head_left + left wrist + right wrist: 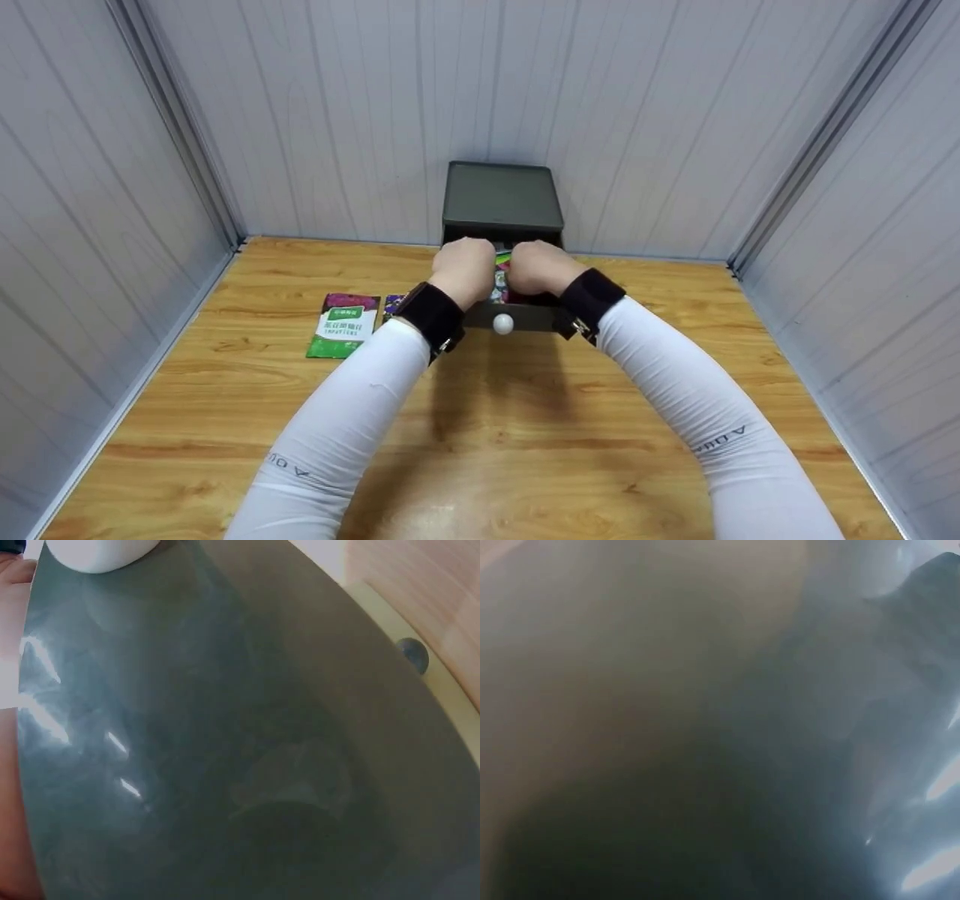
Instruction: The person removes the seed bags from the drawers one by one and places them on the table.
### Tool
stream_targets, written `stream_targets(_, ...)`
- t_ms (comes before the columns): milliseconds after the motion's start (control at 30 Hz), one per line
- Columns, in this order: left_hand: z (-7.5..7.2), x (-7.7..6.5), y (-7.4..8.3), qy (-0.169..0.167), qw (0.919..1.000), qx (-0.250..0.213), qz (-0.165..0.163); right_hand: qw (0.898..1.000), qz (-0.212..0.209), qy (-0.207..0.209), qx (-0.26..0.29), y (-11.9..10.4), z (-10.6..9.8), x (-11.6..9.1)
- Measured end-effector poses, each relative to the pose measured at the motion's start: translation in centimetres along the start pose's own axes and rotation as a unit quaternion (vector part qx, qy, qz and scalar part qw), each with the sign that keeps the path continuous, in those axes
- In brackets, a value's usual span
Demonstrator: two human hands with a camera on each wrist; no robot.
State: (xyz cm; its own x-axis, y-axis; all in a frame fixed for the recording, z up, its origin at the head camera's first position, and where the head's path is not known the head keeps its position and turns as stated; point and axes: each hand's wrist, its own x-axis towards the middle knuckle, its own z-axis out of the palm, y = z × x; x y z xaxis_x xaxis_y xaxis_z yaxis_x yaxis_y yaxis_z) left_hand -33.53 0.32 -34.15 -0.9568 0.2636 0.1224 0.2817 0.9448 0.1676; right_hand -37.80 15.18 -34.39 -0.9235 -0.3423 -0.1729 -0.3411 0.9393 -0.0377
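Observation:
In the head view a dark grey drawer [480, 316] with a round white knob [503, 324] is pulled out of a small cabinet [502, 193]. Both hands reach into it with curled fingers, backs upward. Between them shows a strip of a colourful seed packet [501, 279], green and pink at its top. The left hand [465, 268] grips the packet's left side; the right hand [541, 266] grips its right side. The fingertips are hidden behind the hands. The drawer's glossy front [210, 705] fills the left wrist view; the right wrist view is dark and blurred.
Left of the drawer, a green and white seed packet [343, 326] lies on the wooden table [510, 450]. A purple patterned packet [393, 304] beside it is partly covered by the left wrist. Panelled walls [360, 112] enclose the back and both sides; the cabinet stands at the back wall.

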Motion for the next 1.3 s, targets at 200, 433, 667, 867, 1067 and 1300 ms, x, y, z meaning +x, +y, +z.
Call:
stream_targets(200,0.0,-0.1,0.0,0.006,0.9999,0.004,0.007,1.000,-0.009,0.000,0.009,1.1,1.1,1.8)
stream_targets(433,0.0,-0.1,-0.1,0.002,1.0000,0.006,0.004,0.998,0.014,-0.008,0.064,2.5,2.3,4.2)
stream_targets(667,0.1,0.3,-0.2,0.007,1.0000,-0.001,0.000,0.995,0.024,0.012,0.097,1.7,1.3,2.5)
stream_targets(867,0.0,0.1,-0.1,0.002,0.9999,-0.015,-0.008,0.993,0.032,0.036,0.103,-0.1,-0.6,-0.7)
stream_targets(1067,0.0,0.2,-0.2,-0.002,0.9993,-0.033,-0.017,0.990,0.048,0.031,0.127,-0.1,-0.9,-1.0)
stream_targets(1300,-0.4,-0.2,-0.4,0.017,0.9984,-0.053,-0.004,0.988,0.036,0.039,0.146,0.2,-1.2,-1.3)
